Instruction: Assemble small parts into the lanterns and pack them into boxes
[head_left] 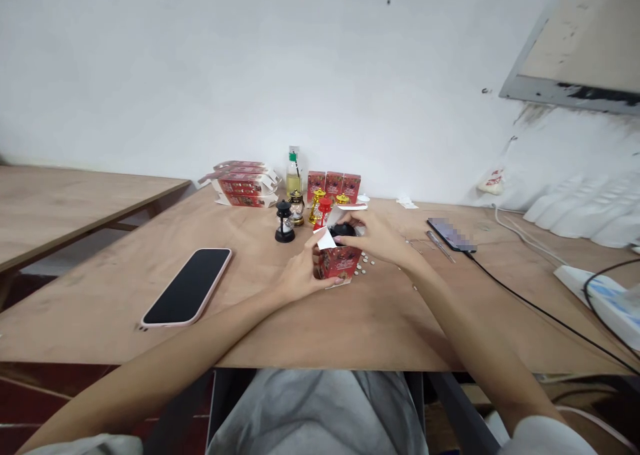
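A small red printed gift box [341, 263] stands on the table in front of me, its white top flaps raised. My left hand [303, 268] wraps round the box's left side, the thumb along its lower front edge. In the box's mouth shows the dark top of a black miniature lantern [343, 230]; its lower part is hidden inside. My right hand [374, 235] is bent over the opening, fingertips closed on the lantern's top beside the back flap. Close behind the box are a red lantern [324, 207], a standing black lantern [285, 223] and a bronze-black lantern [297, 207].
Flat red cartons [246, 187] are stacked at the back left, near a bottle [293, 175] of yellow liquid. Closed red boxes [334, 182] stand by the wall. A pink-edged phone [189, 287] lies left; a cabled phone [450, 234] and a screwdriver [440, 246] lie right.
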A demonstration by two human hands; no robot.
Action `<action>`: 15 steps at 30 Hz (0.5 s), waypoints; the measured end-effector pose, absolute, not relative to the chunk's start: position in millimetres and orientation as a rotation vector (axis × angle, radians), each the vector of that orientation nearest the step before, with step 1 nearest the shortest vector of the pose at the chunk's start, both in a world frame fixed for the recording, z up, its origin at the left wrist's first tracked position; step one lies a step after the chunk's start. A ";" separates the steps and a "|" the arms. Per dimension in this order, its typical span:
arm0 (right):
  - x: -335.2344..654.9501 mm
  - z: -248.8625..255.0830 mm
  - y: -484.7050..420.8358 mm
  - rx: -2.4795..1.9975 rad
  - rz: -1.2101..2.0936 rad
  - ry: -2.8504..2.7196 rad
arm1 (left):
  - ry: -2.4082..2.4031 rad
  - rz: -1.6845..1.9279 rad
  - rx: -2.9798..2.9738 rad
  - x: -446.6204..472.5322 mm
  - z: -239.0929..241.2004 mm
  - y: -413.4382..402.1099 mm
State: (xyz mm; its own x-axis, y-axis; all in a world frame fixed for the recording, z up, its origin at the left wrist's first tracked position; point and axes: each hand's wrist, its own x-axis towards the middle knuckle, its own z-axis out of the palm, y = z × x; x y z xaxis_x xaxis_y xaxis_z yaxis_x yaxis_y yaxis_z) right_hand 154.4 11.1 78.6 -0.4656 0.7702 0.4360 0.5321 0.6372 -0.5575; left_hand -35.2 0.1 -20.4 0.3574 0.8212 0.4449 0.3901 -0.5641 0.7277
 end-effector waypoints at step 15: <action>141.7 77.3 21.6 -0.857 0.704 -1.967 | 1.114 1.113 2.318 -39.6 -28.1 8.4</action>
